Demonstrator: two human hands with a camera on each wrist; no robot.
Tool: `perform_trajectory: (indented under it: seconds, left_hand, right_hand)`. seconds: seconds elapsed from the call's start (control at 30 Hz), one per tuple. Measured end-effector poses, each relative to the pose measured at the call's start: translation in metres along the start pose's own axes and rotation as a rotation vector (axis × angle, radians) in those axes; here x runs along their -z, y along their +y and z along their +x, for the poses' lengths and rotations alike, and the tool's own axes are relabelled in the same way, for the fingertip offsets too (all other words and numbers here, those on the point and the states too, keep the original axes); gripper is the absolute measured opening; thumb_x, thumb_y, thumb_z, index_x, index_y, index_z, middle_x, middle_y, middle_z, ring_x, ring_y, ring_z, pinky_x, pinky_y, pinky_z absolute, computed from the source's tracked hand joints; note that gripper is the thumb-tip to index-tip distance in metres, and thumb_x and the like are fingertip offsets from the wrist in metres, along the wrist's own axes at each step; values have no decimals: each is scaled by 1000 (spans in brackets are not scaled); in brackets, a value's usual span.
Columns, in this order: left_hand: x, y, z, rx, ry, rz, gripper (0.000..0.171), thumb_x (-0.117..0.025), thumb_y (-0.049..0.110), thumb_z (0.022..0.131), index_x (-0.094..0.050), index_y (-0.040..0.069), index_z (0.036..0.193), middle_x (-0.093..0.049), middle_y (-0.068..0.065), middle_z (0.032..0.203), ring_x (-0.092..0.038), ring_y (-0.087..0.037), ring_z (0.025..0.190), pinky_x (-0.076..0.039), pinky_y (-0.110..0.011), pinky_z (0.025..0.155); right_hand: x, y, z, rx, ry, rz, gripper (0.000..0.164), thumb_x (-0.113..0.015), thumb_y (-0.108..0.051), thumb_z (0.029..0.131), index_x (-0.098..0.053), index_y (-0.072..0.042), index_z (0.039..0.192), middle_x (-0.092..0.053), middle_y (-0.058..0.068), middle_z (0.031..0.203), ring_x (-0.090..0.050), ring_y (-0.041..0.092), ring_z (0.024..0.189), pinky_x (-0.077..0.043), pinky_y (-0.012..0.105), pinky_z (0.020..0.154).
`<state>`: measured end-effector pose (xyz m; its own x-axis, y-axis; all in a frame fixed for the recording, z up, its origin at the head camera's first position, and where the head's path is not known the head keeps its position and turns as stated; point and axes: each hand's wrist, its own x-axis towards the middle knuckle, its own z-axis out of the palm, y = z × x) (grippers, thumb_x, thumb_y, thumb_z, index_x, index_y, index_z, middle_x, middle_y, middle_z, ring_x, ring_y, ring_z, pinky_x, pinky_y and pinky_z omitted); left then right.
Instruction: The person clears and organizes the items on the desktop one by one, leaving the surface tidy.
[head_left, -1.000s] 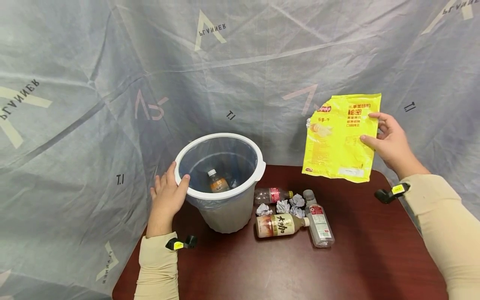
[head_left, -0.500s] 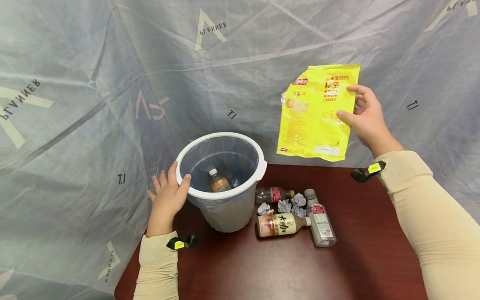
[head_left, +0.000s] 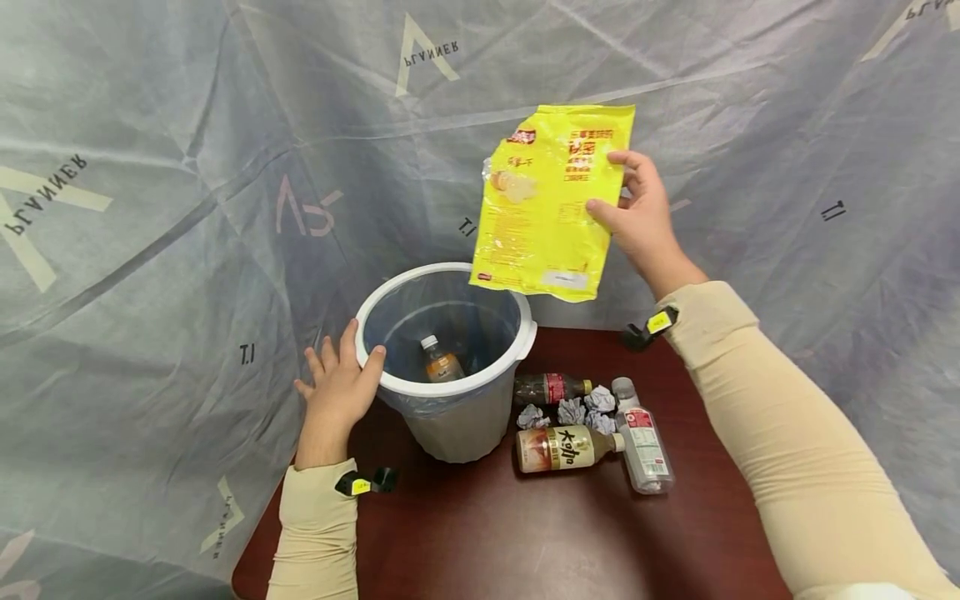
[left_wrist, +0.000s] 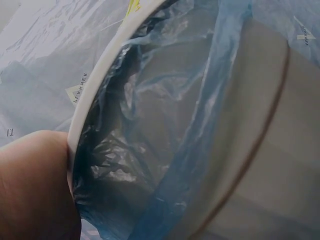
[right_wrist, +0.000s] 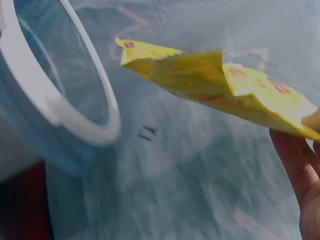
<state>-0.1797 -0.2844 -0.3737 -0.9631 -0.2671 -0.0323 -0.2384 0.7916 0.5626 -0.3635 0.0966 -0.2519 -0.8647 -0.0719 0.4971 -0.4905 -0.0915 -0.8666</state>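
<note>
In the head view my right hand (head_left: 641, 208) pinches the right edge of a yellow chip bag (head_left: 551, 200) between thumb and fingers. The bag is torn at its upper left corner, and its lower left corner overlaps the far rim of a trash bin (head_left: 461, 429). From the right wrist, the chip bag (right_wrist: 200, 80) appears nearly edge-on beside the bin's white rim (right_wrist: 45, 95). My left hand (head_left: 337, 396) rests against the bin's left side, fingers spread, with index finger and thumb at the rim. Inside the blue-lined bin lies a bottle with an orange label (head_left: 442, 367).
Right of the bin on the dark red table (head_left: 570, 533) lie a cola bottle (head_left: 547, 388), a brown drink bottle (head_left: 562, 448), a clear bottle (head_left: 647, 454) and several crumpled paper balls (head_left: 572, 412). A grey printed sheet (head_left: 675, 100) hangs behind.
My right hand has carried the chip bag leftward and up, from over the table's right side to beside and above the bin. My left hand has stayed at the rim.
</note>
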Motion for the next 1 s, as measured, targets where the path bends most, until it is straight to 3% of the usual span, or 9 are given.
perform_trajectory:
  seconds: [0.37,0.57,0.8,0.9,1.0]
  left_hand:
    - [-1,0,1,7,-9,7,78,-25,64,103,8,28,164,13,-32,163,28,-51,145,11,-83,102]
    - [-1,-1,3,5,6,-1,78,-26,63,103,6,27,164,11,-32,163,26,-50,146,12,-83,102]
    - [-5,0,4,-12,26,-7,78,-27,64,102,4,28,164,8,-33,164,25,-50,147,11,-83,103]
    - [-6,1,4,-16,25,-6,78,-27,65,102,4,29,164,8,-33,164,25,-50,147,10,-83,103]
    - [-5,3,3,-19,23,-8,78,-28,64,102,4,28,164,8,-32,164,25,-50,147,10,-83,103]
  right_hand:
    - [-62,26,-17,40,-68,-197,57,-67,4,91,-45,-12,141,-51,10,114,-70,28,96,-58,29,72]
    - [-85,39,-31,120,-56,-441,57,-68,-1,91,-47,-10,143,-57,13,127,-64,24,90,-56,35,71]
    - [-102,55,-43,164,-42,-658,53,-67,-4,93,-49,-9,143,-53,10,140,-58,25,112,-52,39,88]
    - [-106,61,-50,190,-66,-741,51,-65,-4,95,-49,-11,142,-54,10,136,-61,26,97,-53,39,80]
    - [-107,67,-56,238,-77,-815,47,-64,-4,95,-52,-11,140,-56,9,132,-58,25,72,-51,39,66]
